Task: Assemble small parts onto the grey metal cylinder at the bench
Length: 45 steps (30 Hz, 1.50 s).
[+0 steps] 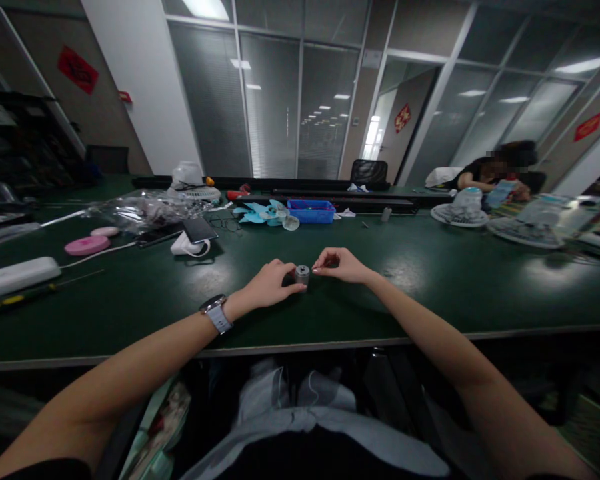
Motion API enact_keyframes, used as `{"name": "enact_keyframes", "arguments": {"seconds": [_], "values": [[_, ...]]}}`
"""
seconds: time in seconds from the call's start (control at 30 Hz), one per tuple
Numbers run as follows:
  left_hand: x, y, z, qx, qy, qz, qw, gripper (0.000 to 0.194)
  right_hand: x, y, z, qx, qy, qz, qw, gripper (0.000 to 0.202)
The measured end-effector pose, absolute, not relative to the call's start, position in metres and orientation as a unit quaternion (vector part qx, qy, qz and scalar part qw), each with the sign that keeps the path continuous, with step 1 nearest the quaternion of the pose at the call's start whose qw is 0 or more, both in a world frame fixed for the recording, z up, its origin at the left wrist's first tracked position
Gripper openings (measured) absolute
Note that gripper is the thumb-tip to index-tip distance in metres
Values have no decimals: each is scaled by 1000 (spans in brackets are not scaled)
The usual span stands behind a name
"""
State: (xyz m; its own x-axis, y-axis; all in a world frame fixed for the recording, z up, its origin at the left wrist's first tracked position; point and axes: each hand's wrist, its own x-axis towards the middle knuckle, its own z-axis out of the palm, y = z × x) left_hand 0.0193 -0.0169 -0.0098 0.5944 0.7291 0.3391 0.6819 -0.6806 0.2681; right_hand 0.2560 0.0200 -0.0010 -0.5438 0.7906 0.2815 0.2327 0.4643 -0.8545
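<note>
A small grey metal cylinder stands upright on the green table, with a dark opening in its top face. My left hand wraps its thumb and fingers around the cylinder's left side and front. Just to the right of it, my right hand is closed in a pinch, thumb against forefinger, close to the cylinder's top edge. What sits between those fingertips is too small to make out. A watch with a grey strap is on my left wrist.
Behind my hands lie a blue basket, light-blue gloves and another small grey cylinder. Crumpled clear plastic, a white charger and a power strip are to the left. At far right, a person leans over the table.
</note>
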Motion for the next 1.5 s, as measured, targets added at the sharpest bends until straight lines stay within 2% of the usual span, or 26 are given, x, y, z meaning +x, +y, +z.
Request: {"name": "enact_keyframes", "arguments": {"seconds": [0.1,0.2,0.73,0.93,1.3,1.5], "values": [[20,-17,-9,891,395,215,58,39,248,12,4,-292,-764,382,431,28],[20,-18,-9,890,397,214,62,40,239,2,7,-265,-763,369,460,25],[20,-17,-11,894,386,219,60,44,223,-9,7,-286,-813,258,437,18],[20,-16,-11,896,377,225,66,40,222,-12,8,-295,-803,294,427,30],[21,-18,-10,893,382,227,70,38,216,-6,0,-362,-745,323,458,44],[20,-17,-10,895,378,227,71,40,216,-6,-2,-350,-743,324,470,43]]}}
